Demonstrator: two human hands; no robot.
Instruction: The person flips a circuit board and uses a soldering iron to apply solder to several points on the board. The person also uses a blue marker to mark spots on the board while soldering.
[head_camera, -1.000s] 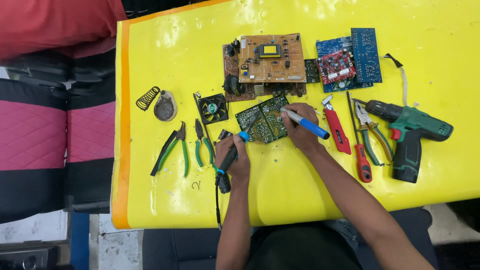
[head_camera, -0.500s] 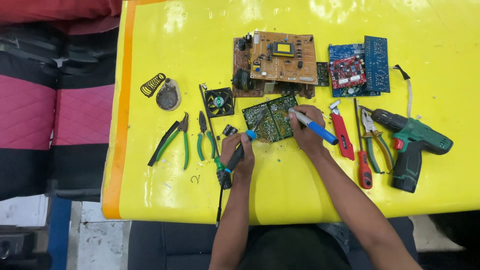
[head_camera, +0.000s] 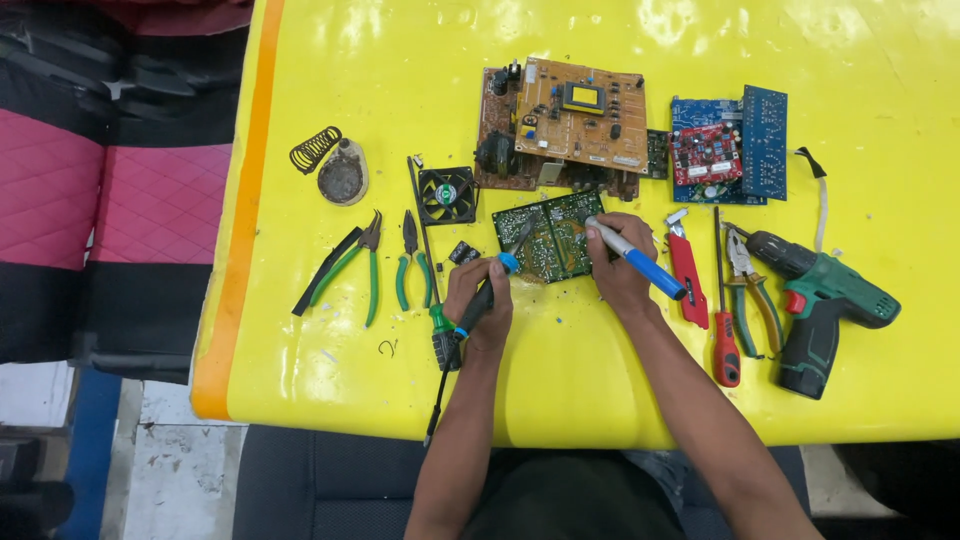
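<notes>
A green circuit board (head_camera: 549, 238) lies on the yellow table (head_camera: 600, 390) in front of me. My left hand (head_camera: 479, 301) grips a black soldering iron (head_camera: 487, 293) with a blue collar, its tip reaching onto the board's left part. My right hand (head_camera: 619, 268) holds a blue and white pen-shaped tool (head_camera: 640, 260), its white tip on the board's right edge. A black cord runs from the iron down over the table's front edge.
Brown circuit board (head_camera: 570, 128) and blue and red boards (head_camera: 728, 148) lie behind. A small fan (head_camera: 446, 193), coil stand (head_camera: 332, 165), two green pliers (head_camera: 372, 265) sit left. Red cutter (head_camera: 688, 273), red screwdriver (head_camera: 724, 330), pliers (head_camera: 752, 282), green drill (head_camera: 822, 304) sit right.
The view has drifted a little; both hands stay on the green board with the same tools, with the iron's tip and pen tip shifting only slightly.
</notes>
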